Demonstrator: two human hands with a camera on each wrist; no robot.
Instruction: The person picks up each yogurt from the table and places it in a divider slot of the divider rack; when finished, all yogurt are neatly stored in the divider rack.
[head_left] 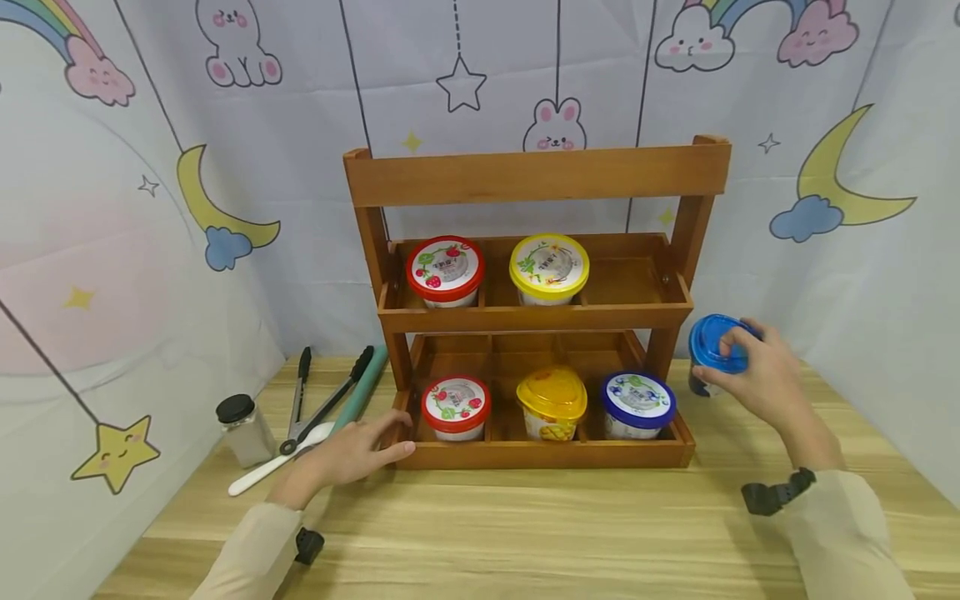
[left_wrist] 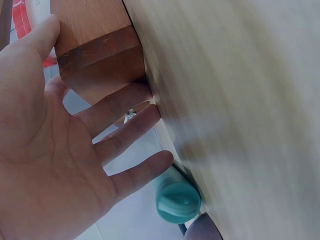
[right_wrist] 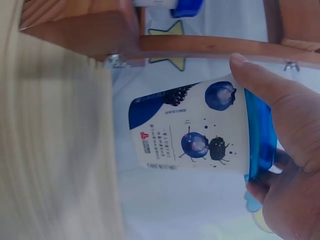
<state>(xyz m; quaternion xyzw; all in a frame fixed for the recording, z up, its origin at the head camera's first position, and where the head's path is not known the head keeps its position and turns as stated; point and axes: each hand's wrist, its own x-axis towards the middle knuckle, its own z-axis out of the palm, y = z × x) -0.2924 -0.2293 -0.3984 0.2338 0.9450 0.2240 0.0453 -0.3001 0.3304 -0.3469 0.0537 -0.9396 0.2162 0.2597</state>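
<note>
By its blue lid my right hand (head_left: 765, 371) grips a blueberry yogurt cup (right_wrist: 190, 127), thumb on one side and fingers on the other. The cup hangs just above the table, right of a two-tier wooden rack (head_left: 536, 457). My left hand (head_left: 348, 454) is at the rack's lower left front corner; its thumb touches the wood and the other fingers spread loosely beside it. The lower tier holds a red-lidded cup (head_left: 456, 407), a yellow-lidded cup (head_left: 552, 402) and a dark-blue-lidded cup (head_left: 637, 404). On the upper tier sit another red-lidded cup (head_left: 446, 268) and yellow-lidded cup (head_left: 549, 267).
Left of the rack lie black-tipped tongs (head_left: 337, 408), a teal tube-shaped thing (head_left: 363, 387) and a white-handled utensil (head_left: 258, 479). A jar with a black lid (head_left: 247, 433) stands near the left curtain. Patterned curtains (head_left: 465, 192) enclose the wooden table (head_left: 525, 533).
</note>
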